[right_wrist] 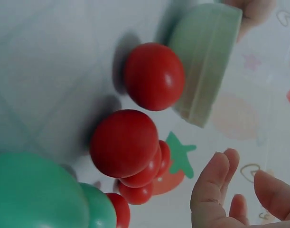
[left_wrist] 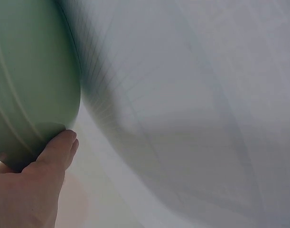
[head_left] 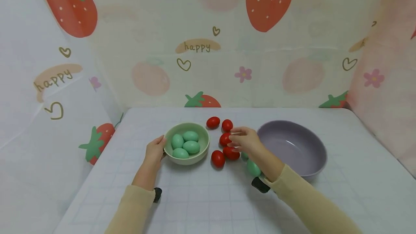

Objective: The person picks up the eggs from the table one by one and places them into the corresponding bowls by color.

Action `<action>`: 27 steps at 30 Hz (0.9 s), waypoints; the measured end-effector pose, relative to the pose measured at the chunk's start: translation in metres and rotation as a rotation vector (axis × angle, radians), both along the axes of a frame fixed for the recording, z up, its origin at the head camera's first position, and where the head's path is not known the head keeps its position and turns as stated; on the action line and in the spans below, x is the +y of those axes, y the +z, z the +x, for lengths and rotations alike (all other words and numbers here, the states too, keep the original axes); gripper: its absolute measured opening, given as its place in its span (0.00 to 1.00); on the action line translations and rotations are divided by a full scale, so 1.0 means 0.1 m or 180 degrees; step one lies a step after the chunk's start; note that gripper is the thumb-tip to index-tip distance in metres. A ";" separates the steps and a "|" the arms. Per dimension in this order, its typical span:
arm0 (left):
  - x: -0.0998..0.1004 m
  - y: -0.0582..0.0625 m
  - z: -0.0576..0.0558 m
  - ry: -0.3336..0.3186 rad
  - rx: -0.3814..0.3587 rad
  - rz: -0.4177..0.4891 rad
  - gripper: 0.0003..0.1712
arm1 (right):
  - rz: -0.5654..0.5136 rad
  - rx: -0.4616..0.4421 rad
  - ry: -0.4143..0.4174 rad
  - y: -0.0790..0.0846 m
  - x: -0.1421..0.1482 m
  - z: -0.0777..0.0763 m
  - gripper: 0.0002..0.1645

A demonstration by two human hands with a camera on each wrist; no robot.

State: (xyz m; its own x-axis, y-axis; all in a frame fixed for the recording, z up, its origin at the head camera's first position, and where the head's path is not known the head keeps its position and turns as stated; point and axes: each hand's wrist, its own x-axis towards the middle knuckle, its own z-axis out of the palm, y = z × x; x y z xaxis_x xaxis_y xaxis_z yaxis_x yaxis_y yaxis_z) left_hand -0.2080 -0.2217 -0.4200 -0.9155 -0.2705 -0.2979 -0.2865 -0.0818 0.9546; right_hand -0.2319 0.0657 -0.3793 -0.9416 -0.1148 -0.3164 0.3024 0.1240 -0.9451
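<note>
My left hand (head_left: 155, 151) grips the left rim of a light green bowl (head_left: 186, 161). Several mint-green eggs (head_left: 191, 147) lie inside the bowl. In the left wrist view, the fingers (left_wrist: 57, 149) curl against the bowl's ribbed outer wall (left_wrist: 40, 80). My right hand (head_left: 245, 141) hovers over a loose group of red eggs (head_left: 218, 159), fingers apart and nothing held. The right wrist view shows a gap between that thumb and the fingers (right_wrist: 209, 183). Beneath the right hand, a green egg (head_left: 253, 168) lies partly covered, with another behind it.
A wide purple-grey basin (head_left: 292, 151) stands to the right, partly behind my right forearm. More red eggs (head_left: 213, 122) lie toward the back between bowl and basin. The white table (head_left: 201, 205) ends at a strawberry-print curtain (head_left: 201, 75).
</note>
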 end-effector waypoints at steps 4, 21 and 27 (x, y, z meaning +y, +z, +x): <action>0.00 -0.01 0.00 -0.0027 -0.0037 -0.0020 0.28 | -0.0066 0.0123 0.0033 -0.05 0.08 0.09 0.24; -0.03 0.00 0.01 -0.0108 -0.0049 -0.0044 0.28 | 0.1060 0.0762 0.0467 -0.36 0.30 0.39 0.35; -0.02 -0.02 -0.01 -0.0084 -0.0011 -0.0021 0.28 | 0.1940 0.1195 0.0580 -0.46 0.31 0.49 0.39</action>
